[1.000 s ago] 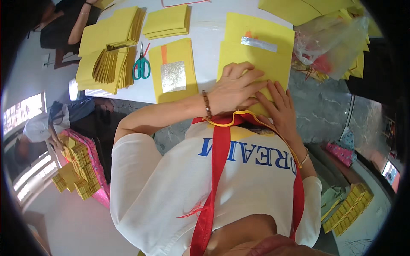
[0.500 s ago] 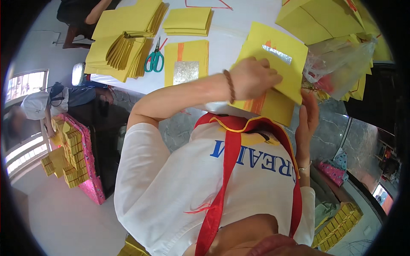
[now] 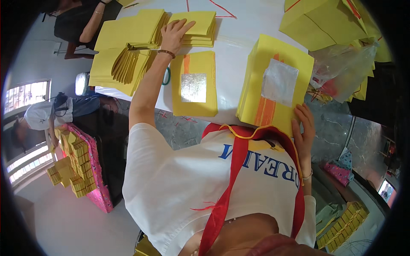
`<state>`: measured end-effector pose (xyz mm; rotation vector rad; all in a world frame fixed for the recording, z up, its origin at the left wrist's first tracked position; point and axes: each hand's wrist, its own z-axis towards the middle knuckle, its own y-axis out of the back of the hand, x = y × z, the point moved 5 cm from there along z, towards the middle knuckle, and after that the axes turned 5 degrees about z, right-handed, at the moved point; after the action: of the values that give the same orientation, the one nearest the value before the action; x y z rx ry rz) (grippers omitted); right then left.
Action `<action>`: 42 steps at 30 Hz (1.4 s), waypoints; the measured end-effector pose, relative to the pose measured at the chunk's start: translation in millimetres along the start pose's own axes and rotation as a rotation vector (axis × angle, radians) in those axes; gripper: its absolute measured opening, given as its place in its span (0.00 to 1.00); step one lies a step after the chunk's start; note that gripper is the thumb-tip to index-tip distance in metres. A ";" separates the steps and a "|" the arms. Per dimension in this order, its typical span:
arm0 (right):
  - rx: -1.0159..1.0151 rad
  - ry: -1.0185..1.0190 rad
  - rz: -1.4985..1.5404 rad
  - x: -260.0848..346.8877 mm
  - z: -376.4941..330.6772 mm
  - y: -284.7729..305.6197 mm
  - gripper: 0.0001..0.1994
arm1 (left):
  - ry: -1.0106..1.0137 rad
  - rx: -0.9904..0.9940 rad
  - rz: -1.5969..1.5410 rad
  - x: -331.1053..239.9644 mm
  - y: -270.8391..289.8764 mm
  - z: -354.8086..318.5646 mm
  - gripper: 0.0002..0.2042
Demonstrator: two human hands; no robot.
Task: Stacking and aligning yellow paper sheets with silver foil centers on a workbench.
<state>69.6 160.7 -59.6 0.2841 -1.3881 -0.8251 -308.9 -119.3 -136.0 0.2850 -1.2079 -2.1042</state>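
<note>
My left hand (image 3: 174,35) reaches to the far left of the table. Its fingers are spread over a small stack of folded yellow paper (image 3: 200,24). On the right stands a thick stack of yellow paper (image 3: 252,72), its top sheet bearing a silver square (image 3: 279,83) and an orange band. My right hand (image 3: 304,128) rests along that stack's near right edge, fingers stretched out. Between the hands lies a thinner pile of yellow sheets (image 3: 194,110) with a silver square. Teal-handled scissors (image 3: 167,77) are mostly hidden behind my left forearm.
Large yellow paper stacks (image 3: 128,27) fill the table's far left. A clear plastic bag (image 3: 341,70) and yellow paper bundles (image 3: 320,25) crowd the right. Red string (image 3: 222,8) lies at the far edge. Another person's arm (image 3: 92,25) is at far left; someone works at a pink-covered table (image 3: 96,170).
My left hand has left the right-hand stack and moved far left onto the small folded stack. The right stack's top sheet now lies flat, its silver square showing. My right hand stays beside it.
</note>
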 end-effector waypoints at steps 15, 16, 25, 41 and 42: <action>-0.024 0.035 0.020 -6.4 -2.7 -5.2 0.13 | 0.041 0.398 -0.053 -2.5 -65.3 -25.1 0.30; -0.023 0.038 0.024 -6.5 -3.2 -5.4 0.13 | 0.040 0.337 -0.027 -7.2 -64.5 -29.2 0.31; 0.000 -0.023 0.067 -4.9 -2.9 -1.0 0.13 | 0.010 0.521 0.033 1.7 -70.0 -29.0 0.35; 0.033 0.098 0.068 -5.3 3.9 0.0 0.14 | -0.094 0.255 -0.625 -109.6 66.9 28.8 0.23; 0.025 0.114 0.080 -3.1 4.3 0.4 0.14 | -0.187 0.247 -0.692 -136.2 90.3 26.7 0.21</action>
<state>65.9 164.2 -60.8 0.2887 -1.2951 -0.7156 -180.2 -42.1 -65.9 0.7163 -1.6560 -2.5988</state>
